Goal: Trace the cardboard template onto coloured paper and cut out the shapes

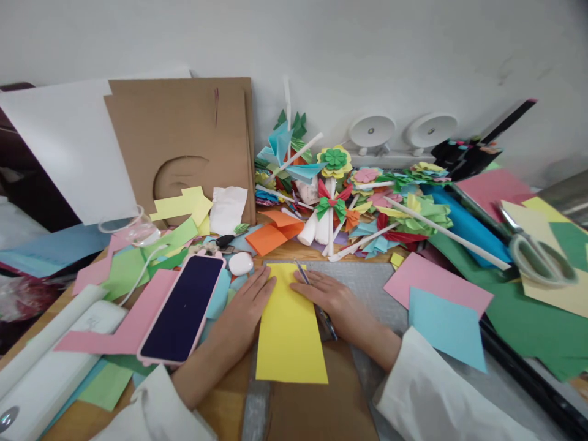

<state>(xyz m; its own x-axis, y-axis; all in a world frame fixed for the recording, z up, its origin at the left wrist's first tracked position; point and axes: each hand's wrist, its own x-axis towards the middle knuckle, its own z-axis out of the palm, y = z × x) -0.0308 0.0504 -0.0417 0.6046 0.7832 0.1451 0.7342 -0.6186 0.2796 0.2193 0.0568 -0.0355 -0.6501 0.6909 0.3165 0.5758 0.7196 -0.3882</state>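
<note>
**In the middle of a crowded surface (224,407), a yellow sheet (291,337) lies under a left hand (245,309) and a right hand (331,300)**

The yellow sheet lies lengthwise in front of the person, its far end between the fingertips. The left hand rests flat along its left edge, fingers extended and close together. The right hand lies over the right edge, fingers stretched out, with a slim tool (326,321) held slantwise among them; the exact grip is partly hidden. Beneath are a brown board (316,410) and a grey mat (379,291). Left of the left hand lie a phone (184,309) in a pink case and a small white case (241,264). To the right, a light-blue square (445,324) overlaps a pink sheet (438,282); farther right are scissors (542,260). Beyond the hands, colourful paper flowers (334,160) and white sticks are heaped together. Large cardboard sheets (184,131) lean against a pale wall (303,43).
</note>
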